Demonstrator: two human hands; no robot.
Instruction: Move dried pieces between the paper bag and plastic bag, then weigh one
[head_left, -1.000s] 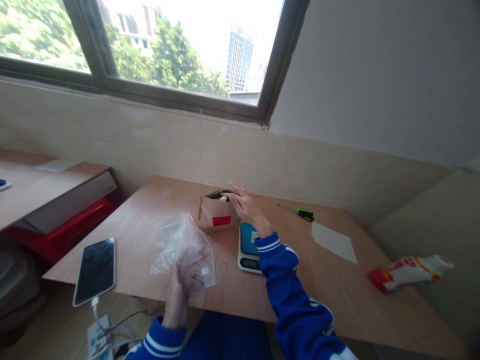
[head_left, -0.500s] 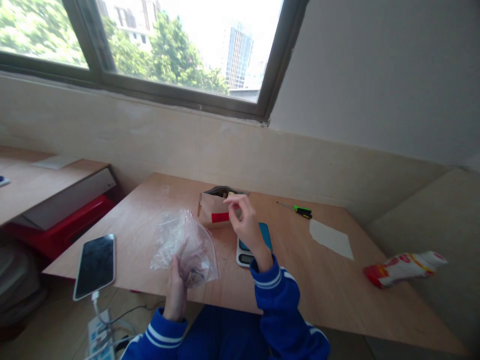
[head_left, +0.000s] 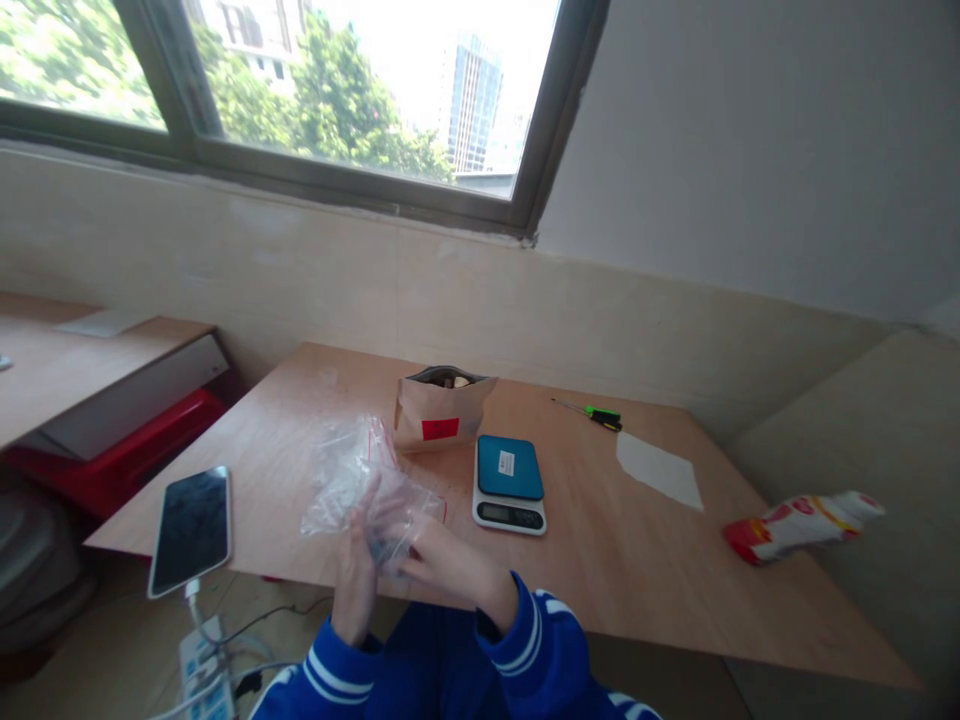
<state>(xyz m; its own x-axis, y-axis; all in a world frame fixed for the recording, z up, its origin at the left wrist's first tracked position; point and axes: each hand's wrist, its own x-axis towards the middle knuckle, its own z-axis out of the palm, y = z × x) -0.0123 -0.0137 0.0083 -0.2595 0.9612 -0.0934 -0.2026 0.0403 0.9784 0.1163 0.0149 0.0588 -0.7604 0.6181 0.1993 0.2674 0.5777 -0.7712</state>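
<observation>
Now the wooden table [head_left: 600, 560] spreads in front of me under the window, and on it the brown paper bag [head_left: 439, 412] stands open at the far side, with the blue kitchen scale [head_left: 510, 482] just beside it to the right. A second ago my right hand was up at that bag's mouth; it has come back toward me, so the bag stands untouched and both hands now meet at the near edge. There the clear zip bag [head_left: 360, 480] lies, partly over the edge, with something small and dark inside that I cannot make out. My left hand [head_left: 354, 580] grips it from below, fingers curled around the plastic. My right hand [head_left: 442, 562] has its fingers closed at the bag's mouth, and I judge it is slipping in whatever it brought from the paper bag. Left of all this lies the phone [head_left: 189, 528] on its cable; far off to the right sit the green screwdriver [head_left: 600, 415] and a white paper slip [head_left: 660, 470].
</observation>
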